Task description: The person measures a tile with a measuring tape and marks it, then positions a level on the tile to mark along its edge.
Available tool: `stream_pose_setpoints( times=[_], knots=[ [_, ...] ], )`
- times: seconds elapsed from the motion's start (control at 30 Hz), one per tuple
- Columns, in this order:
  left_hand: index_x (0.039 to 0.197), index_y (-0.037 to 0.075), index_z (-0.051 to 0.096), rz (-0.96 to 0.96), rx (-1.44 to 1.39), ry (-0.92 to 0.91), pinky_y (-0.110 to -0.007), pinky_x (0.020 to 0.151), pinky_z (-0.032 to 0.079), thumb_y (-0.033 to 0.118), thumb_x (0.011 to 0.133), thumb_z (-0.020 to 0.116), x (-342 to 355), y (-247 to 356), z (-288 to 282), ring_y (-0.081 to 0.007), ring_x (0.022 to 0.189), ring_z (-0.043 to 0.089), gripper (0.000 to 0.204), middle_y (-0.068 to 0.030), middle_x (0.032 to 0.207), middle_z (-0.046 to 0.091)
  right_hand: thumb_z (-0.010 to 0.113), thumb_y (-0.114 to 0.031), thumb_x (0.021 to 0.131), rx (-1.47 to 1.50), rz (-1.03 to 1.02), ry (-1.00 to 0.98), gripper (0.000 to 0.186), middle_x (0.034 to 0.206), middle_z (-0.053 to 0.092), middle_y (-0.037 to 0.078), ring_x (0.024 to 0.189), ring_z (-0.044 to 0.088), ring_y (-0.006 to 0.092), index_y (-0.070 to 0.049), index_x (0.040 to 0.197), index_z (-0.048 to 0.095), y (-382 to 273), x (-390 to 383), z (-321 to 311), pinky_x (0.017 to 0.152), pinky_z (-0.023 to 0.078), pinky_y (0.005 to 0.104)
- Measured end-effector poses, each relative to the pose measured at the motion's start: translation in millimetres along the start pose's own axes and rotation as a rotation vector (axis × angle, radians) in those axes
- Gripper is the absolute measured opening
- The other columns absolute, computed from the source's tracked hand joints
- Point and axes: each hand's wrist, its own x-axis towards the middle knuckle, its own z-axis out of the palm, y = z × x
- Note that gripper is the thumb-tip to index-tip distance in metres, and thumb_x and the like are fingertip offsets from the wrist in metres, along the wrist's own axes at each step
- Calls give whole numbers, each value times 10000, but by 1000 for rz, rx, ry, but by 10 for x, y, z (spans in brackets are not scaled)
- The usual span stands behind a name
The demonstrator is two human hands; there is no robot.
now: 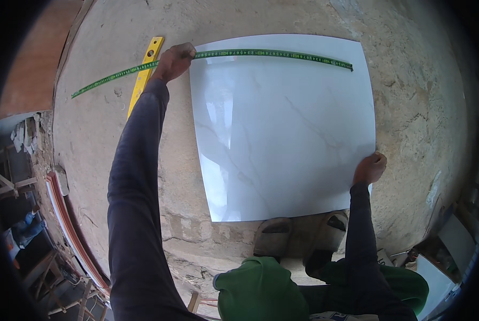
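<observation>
A large white tile [282, 134] with faint grey veins lies in front of me, its near edge by my feet. Across its far part runs a green tape measure blade [271, 52], which carries on past the left edge over the floor. My left hand [175, 61] is closed on the blade at the tile's far left corner. Under the blade and beside that hand, a yellow spirit level [142, 83] is partly covered by my forearm. My right hand [370, 168] is closed at the tile's right edge, gripping it; its fingertips are partly hidden.
Rough concrete floor [421, 128] surrounds the tile. My sandals [273, 235] are at its near edge. Reddish-brown strips [68, 224] and timber pieces lie at the left, a brown board [36, 53] at the far left. White panels [434, 283] stand at the near right.
</observation>
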Motion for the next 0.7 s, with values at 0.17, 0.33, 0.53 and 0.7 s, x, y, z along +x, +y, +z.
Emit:
stream_pose_setpoints(
  times=[0.17, 0.33, 0.53, 0.7],
  knots=[
    [1072, 60, 678, -62, 121, 141, -346, 879, 502, 208, 1088, 638, 216, -564, 197, -159, 879, 582, 155, -60, 898, 688, 550, -354, 1126, 9, -23, -20, 404, 1171, 728, 214, 1083, 710, 419, 10, 1205, 706, 9, -52, -31, 931, 543, 559],
    [1129, 84, 721, -63, 57, 24, -384, 926, 527, 247, 1089, 639, 106, -876, 23, -205, 931, 660, 187, -95, 994, 764, 544, -365, 1130, -13, -16, -30, 446, 1156, 742, 241, 1054, 726, 429, 42, 1213, 706, -61, -82, -55, 921, 540, 558],
    [1044, 113, 771, -106, 122, 245, -422, 862, 560, 267, 1017, 695, 50, -727, 185, -311, 857, 708, 175, -163, 946, 774, 528, -358, 1152, -12, -29, -25, 435, 1200, 722, 243, 1094, 720, 429, 32, 1253, 693, -36, -17, -45, 929, 548, 576],
    [1071, 111, 793, -93, 62, 280, -431, 863, 578, 267, 1001, 713, 135, -703, 192, -341, 915, 772, 189, -169, 942, 796, 534, -360, 1136, -31, -17, -4, 442, 1157, 760, 256, 1058, 738, 448, 34, 1227, 713, 2, -12, -17, 913, 554, 578]
  ],
)
